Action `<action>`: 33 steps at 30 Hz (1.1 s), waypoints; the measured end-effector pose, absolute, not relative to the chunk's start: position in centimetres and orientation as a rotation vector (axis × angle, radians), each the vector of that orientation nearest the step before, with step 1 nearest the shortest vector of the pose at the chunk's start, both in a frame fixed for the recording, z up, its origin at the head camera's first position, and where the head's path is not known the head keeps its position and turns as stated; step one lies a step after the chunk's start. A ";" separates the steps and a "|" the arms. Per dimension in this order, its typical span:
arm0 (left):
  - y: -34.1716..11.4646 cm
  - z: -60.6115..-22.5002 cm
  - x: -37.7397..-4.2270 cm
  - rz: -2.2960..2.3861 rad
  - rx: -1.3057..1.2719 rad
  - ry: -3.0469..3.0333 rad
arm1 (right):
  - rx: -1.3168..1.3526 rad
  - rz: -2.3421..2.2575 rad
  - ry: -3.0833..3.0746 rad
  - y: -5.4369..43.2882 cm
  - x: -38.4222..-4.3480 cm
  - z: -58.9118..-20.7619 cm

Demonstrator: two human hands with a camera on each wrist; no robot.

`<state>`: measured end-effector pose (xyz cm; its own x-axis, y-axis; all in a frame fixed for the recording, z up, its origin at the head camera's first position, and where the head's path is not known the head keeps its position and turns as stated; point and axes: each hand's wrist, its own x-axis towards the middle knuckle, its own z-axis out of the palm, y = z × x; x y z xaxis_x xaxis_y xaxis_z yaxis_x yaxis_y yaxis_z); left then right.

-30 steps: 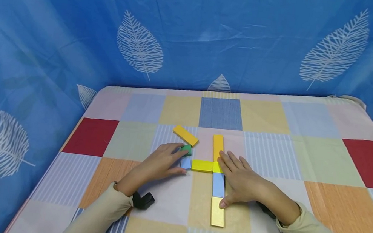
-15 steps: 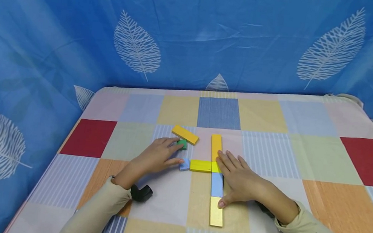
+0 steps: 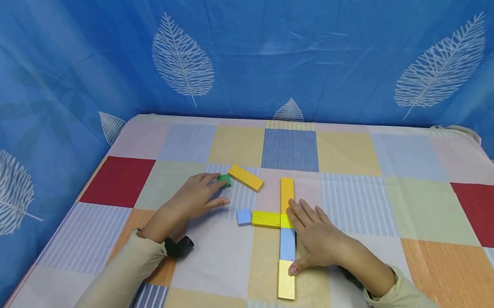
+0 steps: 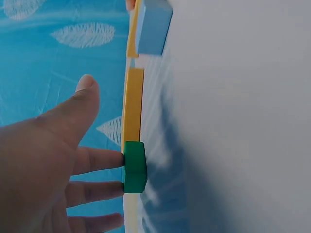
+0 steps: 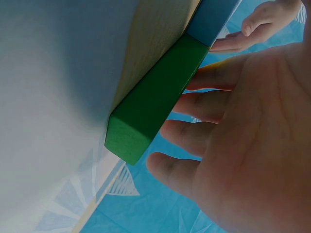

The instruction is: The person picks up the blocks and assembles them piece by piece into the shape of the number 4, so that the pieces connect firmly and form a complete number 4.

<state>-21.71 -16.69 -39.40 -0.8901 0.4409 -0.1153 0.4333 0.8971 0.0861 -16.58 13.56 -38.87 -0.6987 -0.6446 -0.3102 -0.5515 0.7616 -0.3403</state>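
Observation:
My left hand [image 3: 193,196] touches a small green block [image 3: 225,181] with its extended fingertips, thumb held apart, as the left wrist view also shows with the green block [image 4: 135,167]. My right hand [image 3: 321,238] lies with straight fingers over a line of blocks: orange-yellow [image 3: 286,194], blue [image 3: 287,244] and pale yellow [image 3: 286,279]. A yellow block [image 3: 266,220] extends left from that line. In the right wrist view, a longer green block [image 5: 155,99] sits by the right fingertips; the hand hides it from the head view.
A small blue block [image 3: 244,217] lies just left of the yellow one. An orange-yellow block [image 3: 246,178] rests at an angle beside the small green block. Patchwork cloth [image 3: 425,263] covers the table, and a blue leaf-print curtain [image 3: 312,50] hangs behind.
My left hand has moved left and away from me, and the small green block has slid with it, apart from the small blue block. My right hand has stayed put.

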 end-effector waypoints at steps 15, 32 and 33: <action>-13.6 -38.9 -23.6 -0.034 0.578 2.937 | -0.918 -0.314 2.545 13.7 -16.5 -39.2; -10.8 -39.0 -22.8 -0.051 0.628 2.780 | -0.911 -0.313 2.544 13.6 -16.4 -38.9; -10.9 -39.0 -22.8 -0.035 0.632 2.776 | -0.908 -0.315 2.544 13.6 -16.4 -38.9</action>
<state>-22.78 -10.95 -39.02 -0.8606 0.4201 -0.2879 0.4272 0.9032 0.0408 -16.41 13.63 -38.87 -0.6991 -0.6449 -0.3088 -0.5501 0.7610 -0.3440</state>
